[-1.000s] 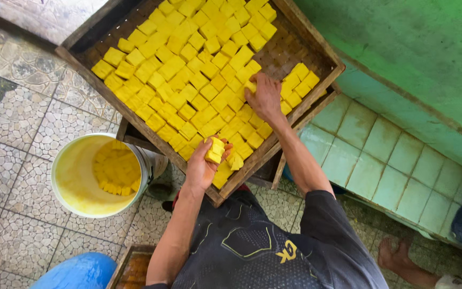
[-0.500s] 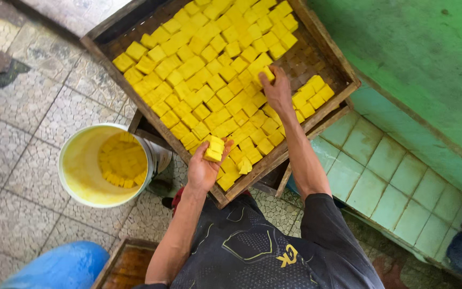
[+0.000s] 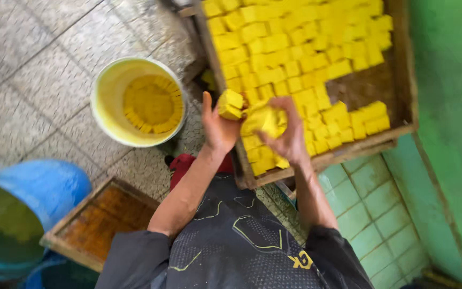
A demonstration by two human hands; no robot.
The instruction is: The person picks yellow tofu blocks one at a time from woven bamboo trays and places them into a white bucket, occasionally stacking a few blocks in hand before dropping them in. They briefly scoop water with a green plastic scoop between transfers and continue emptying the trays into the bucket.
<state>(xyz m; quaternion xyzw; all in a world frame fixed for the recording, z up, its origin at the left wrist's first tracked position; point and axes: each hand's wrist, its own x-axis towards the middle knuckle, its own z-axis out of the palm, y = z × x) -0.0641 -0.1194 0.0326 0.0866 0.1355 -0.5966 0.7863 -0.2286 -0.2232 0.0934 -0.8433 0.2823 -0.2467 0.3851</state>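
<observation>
A wooden tray [image 3: 402, 85] holds several yellow cubes [image 3: 295, 48] in rows. My left hand [image 3: 217, 128] is lifted over the tray's near left corner and holds a small stack of yellow cubes [image 3: 230, 104]. My right hand [image 3: 287, 134] is beside it, fingers curled around a few more yellow cubes [image 3: 263, 119]. Both hands nearly touch each other. To the left stands a white bucket [image 3: 105, 101] of yellow liquid with cubes [image 3: 151, 104] lying in it.
A blue bucket [image 3: 44, 192] with dark liquid stands at the lower left, next to an empty wooden tray [image 3: 97, 219] on the tiled floor [image 3: 33, 69]. A green wall [image 3: 450, 107] runs along the right.
My right hand left the tray's right side and came to the left hand, now gripping cubes. The left hand rose with its cubes. The view shifted and moved closer.
</observation>
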